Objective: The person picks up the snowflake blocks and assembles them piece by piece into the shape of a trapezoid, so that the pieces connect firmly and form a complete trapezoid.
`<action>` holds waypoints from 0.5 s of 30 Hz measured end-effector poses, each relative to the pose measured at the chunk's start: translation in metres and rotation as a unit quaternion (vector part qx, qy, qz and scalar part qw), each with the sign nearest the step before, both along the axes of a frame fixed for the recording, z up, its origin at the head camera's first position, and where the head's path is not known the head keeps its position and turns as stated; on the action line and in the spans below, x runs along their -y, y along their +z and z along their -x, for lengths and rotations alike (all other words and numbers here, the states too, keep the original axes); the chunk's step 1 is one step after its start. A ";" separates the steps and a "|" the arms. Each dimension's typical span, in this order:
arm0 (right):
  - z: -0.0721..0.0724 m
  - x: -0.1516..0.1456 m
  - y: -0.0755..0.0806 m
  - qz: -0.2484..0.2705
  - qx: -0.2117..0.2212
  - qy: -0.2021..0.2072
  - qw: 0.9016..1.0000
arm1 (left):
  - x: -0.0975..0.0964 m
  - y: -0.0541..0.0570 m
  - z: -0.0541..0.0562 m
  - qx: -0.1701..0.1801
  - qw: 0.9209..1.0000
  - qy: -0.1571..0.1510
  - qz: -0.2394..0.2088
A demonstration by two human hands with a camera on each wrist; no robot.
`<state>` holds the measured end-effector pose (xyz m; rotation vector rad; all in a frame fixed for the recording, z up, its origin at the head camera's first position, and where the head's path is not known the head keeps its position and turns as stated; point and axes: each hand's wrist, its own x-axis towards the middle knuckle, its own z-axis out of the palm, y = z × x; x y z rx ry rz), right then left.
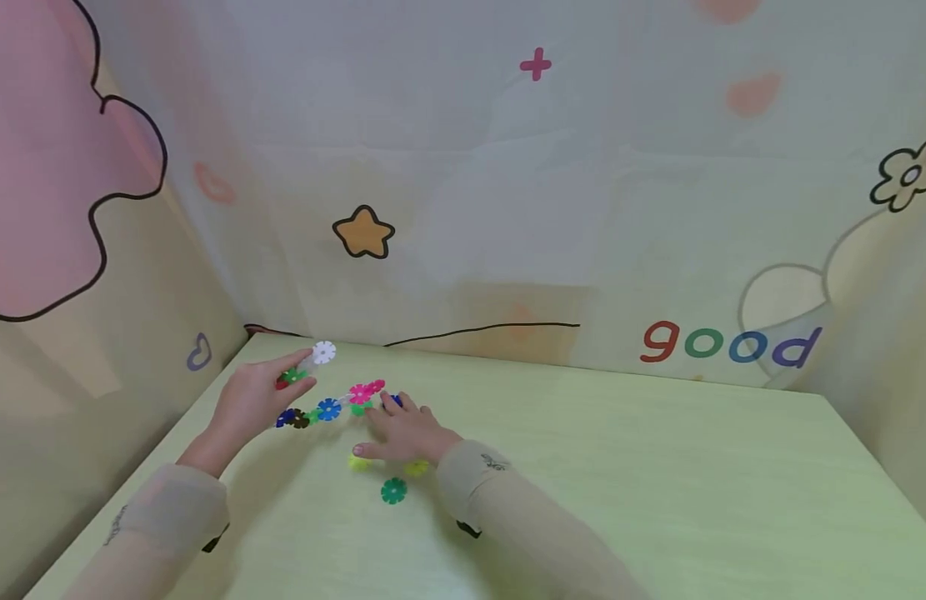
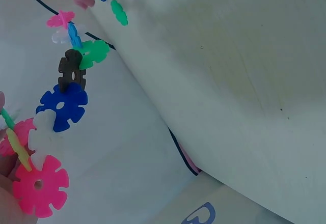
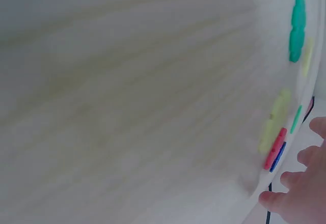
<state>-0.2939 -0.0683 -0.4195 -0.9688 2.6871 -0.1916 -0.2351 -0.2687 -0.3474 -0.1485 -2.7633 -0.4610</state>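
Observation:
My left hand [image 1: 247, 402] pinches a chain of interlocking flower-shaped plastic discs, raised above the table. Its links include a white disc [image 1: 324, 352] beside the fingertips, a blue disc [image 1: 328, 409], a dark brown one [image 2: 72, 71] and a pink one [image 2: 41, 186] close to the hand. The chain's far end, with pink discs [image 1: 361, 393], reaches toward my right hand [image 1: 408, 432]. That hand is spread palm down over loose discs, its fingers apart and gripping nothing visible. Around it lie a dark blue disc [image 1: 392, 401], yellow discs [image 1: 416, 468] and a green disc [image 1: 393, 491].
The pale green table [image 1: 658, 492] extends far to the right. A printed cloth [image 1: 447, 175] hangs along the back and both sides. In the right wrist view a red disc [image 3: 275, 149] lies against a yellow one [image 3: 275, 122].

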 end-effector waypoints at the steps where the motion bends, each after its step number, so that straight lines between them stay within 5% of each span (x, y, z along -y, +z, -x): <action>1: 0.002 0.002 -0.001 -0.001 0.004 -0.006 1.000 | 0.000 0.000 0.000 0.000 1.000 0.000 0.000; 9: 0.006 0.013 -0.006 -0.014 0.032 -0.039 0.999 | 0.000 0.002 -0.004 -0.006 1.000 0.003 0.005; 15: 0.001 0.009 -0.007 -0.029 0.041 -0.016 0.999 | 0.002 0.003 -0.007 -0.011 1.000 0.004 0.010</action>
